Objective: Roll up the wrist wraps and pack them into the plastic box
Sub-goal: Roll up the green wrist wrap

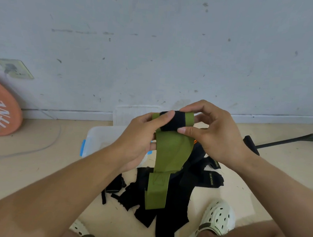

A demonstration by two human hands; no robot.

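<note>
A green and black wrist wrap [170, 150] is partly rolled, and both hands hold the roll in the air above the floor. My left hand [141, 137] grips the roll's left end, thumb on top. My right hand [211, 132] pinches its right end. The wrap's green tail hangs down to a narrower strap end. Below it, several black wrist wraps [167, 197] lie in a loose pile on the floor. The clear plastic box [103, 139] with a blue latch sits open behind my left hand, partly hidden.
The box's clear lid [126, 114] leans against the grey wall. An orange weight plate [0, 112] stands at the far left by a thin cable [40, 148]. A black metal stand leg [278, 142] lies at right. White clogs [217, 219] are near the bottom.
</note>
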